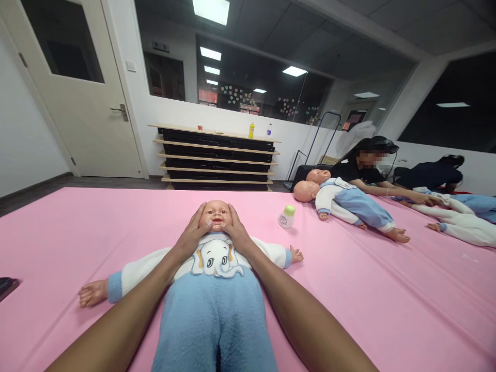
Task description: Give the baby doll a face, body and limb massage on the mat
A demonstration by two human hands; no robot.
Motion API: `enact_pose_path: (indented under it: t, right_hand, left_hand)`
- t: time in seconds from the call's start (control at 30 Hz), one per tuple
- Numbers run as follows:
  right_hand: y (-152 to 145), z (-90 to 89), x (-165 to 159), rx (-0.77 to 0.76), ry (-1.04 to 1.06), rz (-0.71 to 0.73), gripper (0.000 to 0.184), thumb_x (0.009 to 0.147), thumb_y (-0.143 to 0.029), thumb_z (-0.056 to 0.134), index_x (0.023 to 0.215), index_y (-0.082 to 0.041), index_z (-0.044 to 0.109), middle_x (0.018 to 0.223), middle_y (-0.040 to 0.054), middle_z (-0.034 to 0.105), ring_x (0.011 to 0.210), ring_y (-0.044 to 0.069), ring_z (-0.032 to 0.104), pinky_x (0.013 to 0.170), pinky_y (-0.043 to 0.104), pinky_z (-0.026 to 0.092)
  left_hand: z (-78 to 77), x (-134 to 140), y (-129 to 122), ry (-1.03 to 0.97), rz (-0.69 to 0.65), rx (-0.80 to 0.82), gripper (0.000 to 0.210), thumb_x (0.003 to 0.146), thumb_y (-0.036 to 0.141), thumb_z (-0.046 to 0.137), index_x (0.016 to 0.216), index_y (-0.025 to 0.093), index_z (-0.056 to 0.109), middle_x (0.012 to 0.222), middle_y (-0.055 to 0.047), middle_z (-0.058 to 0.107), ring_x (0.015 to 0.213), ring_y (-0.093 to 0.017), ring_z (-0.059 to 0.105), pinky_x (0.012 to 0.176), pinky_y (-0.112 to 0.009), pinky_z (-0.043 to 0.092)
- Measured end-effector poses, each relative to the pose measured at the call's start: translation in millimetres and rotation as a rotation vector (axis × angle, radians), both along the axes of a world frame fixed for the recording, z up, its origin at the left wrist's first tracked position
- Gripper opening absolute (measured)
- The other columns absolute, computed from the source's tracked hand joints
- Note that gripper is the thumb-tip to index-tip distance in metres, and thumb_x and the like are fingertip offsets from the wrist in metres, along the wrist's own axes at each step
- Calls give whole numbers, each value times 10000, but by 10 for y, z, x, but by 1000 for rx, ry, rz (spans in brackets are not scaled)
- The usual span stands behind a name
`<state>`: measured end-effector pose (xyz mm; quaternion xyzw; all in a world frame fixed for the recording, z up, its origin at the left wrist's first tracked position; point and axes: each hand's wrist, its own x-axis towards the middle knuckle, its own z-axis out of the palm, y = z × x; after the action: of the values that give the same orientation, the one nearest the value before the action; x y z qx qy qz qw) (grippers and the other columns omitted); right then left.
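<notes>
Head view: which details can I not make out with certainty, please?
All in the head view:
Doll: feet cut off by the bottom edge; ears covered by the left hand and right hand.
Small bottle: label print too small to read.
Dark object: cut off by the left edge; identity unclear.

Doll (217, 287) btwn L hand (194, 230) & R hand (237, 233): white top (145, 266) w/ white elephant print (217, 261), orange ear patches; pale-blue cuffs (115, 287), plain blue trousers (215, 320). Bottle (287, 219) right of R hand = white w/ lime-green cap (289, 210); sheet (349, 289) beneath, plain pink. 2nd doll (346, 201), farther right of R hand, also white & blue.
</notes>
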<state>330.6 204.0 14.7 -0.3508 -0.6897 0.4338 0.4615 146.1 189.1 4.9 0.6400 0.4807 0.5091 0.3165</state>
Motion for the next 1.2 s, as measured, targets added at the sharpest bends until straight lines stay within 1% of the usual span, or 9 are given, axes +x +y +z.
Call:
enact_pose_path:
  t: [0.1,0.27,0.4,0.47,0.6,0.77,0.83,1.03,1.2]
  right_hand:
    - [-24,11,0,-7,-13,-15,851,780,-386,628,1489,-261,173,1539,-2,225,1407,223,236,1169,394,191]
    - [7,2,-13,4,-14,-14,769,808,-296,532,1490,-235,181,1545,-12,206,1419,197,199,1178,376,160]
    - [26,-17,-11,7,-4,-22,712,825,-263,457,1487,-217,198,1541,-15,215,1427,180,171,1181,375,145]
    - [16,-18,-8,4,-2,-22,722,829,-297,485,1487,-232,195,1539,-16,220,1426,189,177,1180,384,148]
    - [0,-10,-7,0,-20,-20,834,788,-363,600,1492,-257,166,1543,-10,208,1415,217,210,1174,392,171]
    - [40,-22,-1,15,-24,-8,741,816,-259,465,1494,-222,168,1542,-14,211,1420,188,196,1179,378,159]
    - [42,-28,2,17,-14,3,730,815,-246,446,1492,-225,173,1542,-20,212,1422,181,191,1178,378,163]
    - [10,-19,-7,2,-20,-26,829,780,-343,604,1488,-260,181,1539,-14,221,1409,221,229,1170,383,192]
    - [52,-39,-5,13,-21,-14,754,808,-266,489,1492,-234,174,1538,-23,221,1416,193,208,1175,373,172]
  left_hand:
    - [14,6,-5,33,-1,-11,855,795,481,604,1498,273,164,1554,-47,217,1417,-284,213,1166,-463,160]
    - [55,25,-44,15,-4,-7,777,838,473,551,1494,285,179,1564,-13,186,1432,-251,168,1178,-418,149]
    - [40,12,-38,7,-17,2,734,861,451,518,1493,280,187,1561,-10,196,1434,-239,160,1183,-419,133]
    - [25,5,-25,3,-10,2,751,851,456,533,1493,280,187,1557,-19,209,1429,-249,177,1179,-434,140]
    - [11,7,-14,26,2,-9,840,801,466,608,1495,289,167,1554,-36,216,1418,-270,209,1169,-455,166]
    - [-16,2,13,-24,-9,-1,780,824,439,556,1493,285,186,1560,-13,198,1419,-271,205,1168,-439,183]
    - [-26,-6,23,-34,-10,9,754,832,432,533,1492,271,206,1557,-13,209,1417,-272,212,1172,-433,177]
    - [-18,-4,16,4,0,-8,821,800,446,594,1494,281,185,1552,-31,224,1407,-289,235,1160,-463,189]
    - [-45,-11,40,-23,-9,5,771,824,430,557,1491,285,199,1556,-7,212,1423,-263,193,1176,-432,158]
